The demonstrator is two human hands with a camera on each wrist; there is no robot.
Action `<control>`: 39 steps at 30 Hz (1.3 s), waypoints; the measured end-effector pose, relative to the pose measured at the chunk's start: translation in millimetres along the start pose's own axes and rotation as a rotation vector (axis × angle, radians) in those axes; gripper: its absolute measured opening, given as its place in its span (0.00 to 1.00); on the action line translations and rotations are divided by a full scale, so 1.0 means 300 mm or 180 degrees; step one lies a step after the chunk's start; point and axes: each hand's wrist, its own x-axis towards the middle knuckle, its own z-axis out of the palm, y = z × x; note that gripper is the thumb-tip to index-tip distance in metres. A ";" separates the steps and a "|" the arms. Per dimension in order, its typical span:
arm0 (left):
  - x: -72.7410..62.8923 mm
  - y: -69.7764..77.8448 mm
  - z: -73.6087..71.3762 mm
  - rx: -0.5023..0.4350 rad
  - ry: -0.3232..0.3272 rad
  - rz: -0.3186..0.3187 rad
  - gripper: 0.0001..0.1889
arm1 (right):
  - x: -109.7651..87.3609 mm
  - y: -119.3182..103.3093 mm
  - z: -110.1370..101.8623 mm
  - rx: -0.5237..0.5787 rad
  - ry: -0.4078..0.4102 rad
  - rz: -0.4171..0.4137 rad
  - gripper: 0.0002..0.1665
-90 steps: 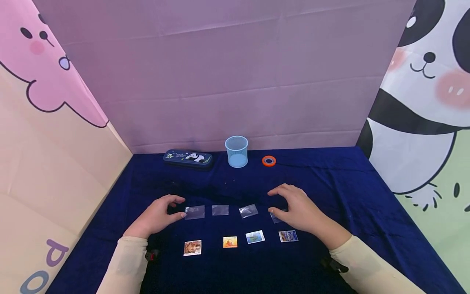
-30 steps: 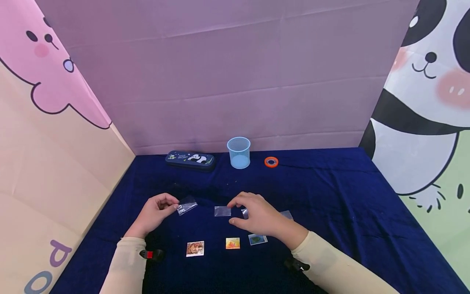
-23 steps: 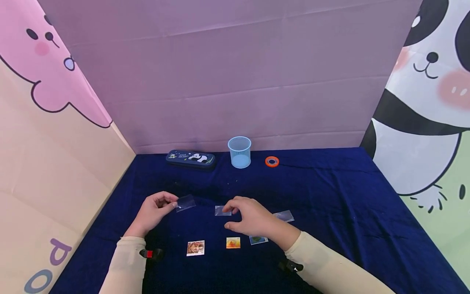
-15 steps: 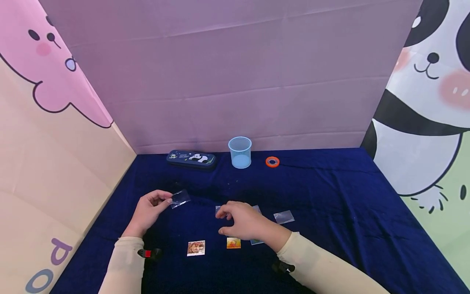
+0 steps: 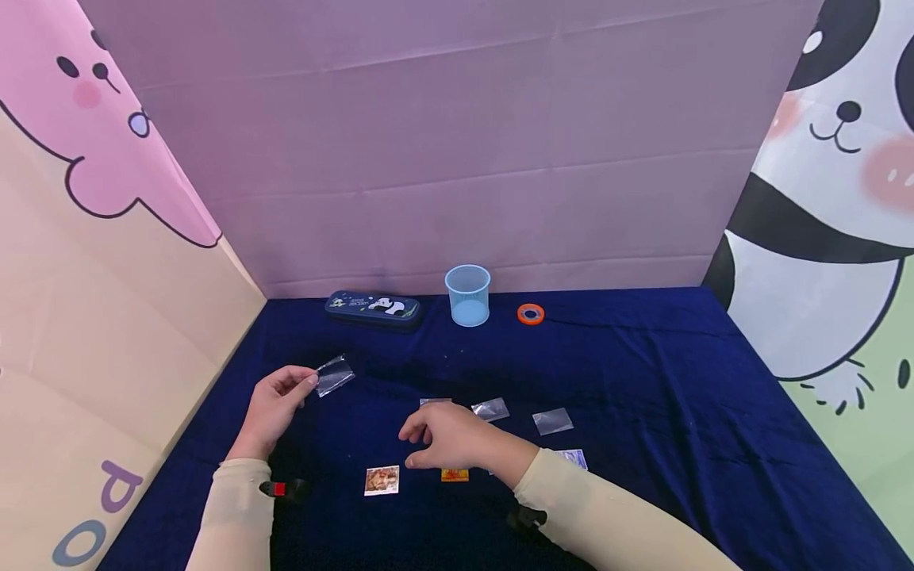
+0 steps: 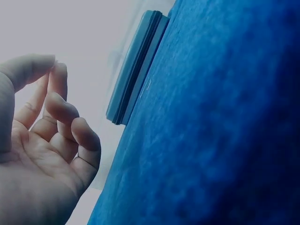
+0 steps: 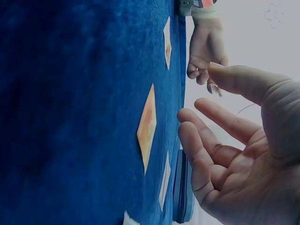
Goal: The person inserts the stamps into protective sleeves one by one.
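My left hand (image 5: 268, 404) pinches the corner of a small clear plastic sleeve (image 5: 334, 376) between thumb and index finger, lifted off the cloth. In the left wrist view, the thumb and index fingertips of the left hand (image 6: 51, 126) meet, but the sleeve barely shows. My right hand (image 5: 457, 436) holds nothing; its fingers are loosely bent and the thumb is apart. It hovers over an orange stamp (image 5: 455, 476), partly covered in the head view. A brown portrait stamp (image 5: 382, 480) lies left of it. Three more clear sleeves lie behind, including the rightmost sleeve (image 5: 553, 421).
A blue-purple stamp (image 5: 574, 458) shows beyond the right forearm, which hides another stamp almost wholly. At the back of the dark blue cloth (image 5: 628, 357) stand a panda pencil case (image 5: 374, 308), a light blue cup (image 5: 468, 296) and an orange tape roll (image 5: 531, 314).
My left hand has taken hold of the leftmost sleeve, lifted it and drawn it left. The right hand has moved left and nearer, from the rightmost sleeve to above the orange stamp.
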 end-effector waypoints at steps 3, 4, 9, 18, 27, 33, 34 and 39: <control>0.000 0.006 -0.015 0.0008 0.0058 -0.0014 0.16 | 0.014 -0.013 0.007 -0.0059 -0.0068 0.0018 0.17; -0.001 0.008 -0.020 -0.0006 0.0078 -0.0020 0.16 | 0.019 -0.017 0.009 -0.0074 -0.0092 0.0022 0.17; -0.005 0.026 -0.046 -0.0144 0.0179 -0.0111 0.15 | 0.035 -0.033 0.015 -0.0067 -0.0216 0.0069 0.16; -0.045 0.132 -0.041 -0.0122 0.0171 -0.0235 0.14 | 0.073 -0.053 0.061 -0.0608 -0.0220 0.0117 0.18; -0.045 0.114 -0.039 -0.0091 0.0162 -0.0262 0.14 | 0.090 -0.068 0.093 -0.0952 -0.0166 0.0125 0.18; -0.055 0.142 -0.040 -0.0087 0.0124 -0.0274 0.14 | 0.095 -0.076 0.097 -0.0989 -0.0160 0.0121 0.18; -0.056 0.141 -0.040 -0.0087 0.0125 -0.0274 0.14 | 0.096 -0.077 0.099 -0.0981 -0.0163 0.0123 0.17; -0.053 0.131 -0.041 -0.0097 0.0125 -0.0283 0.14 | 0.099 -0.076 0.107 -0.0926 -0.0165 0.0118 0.14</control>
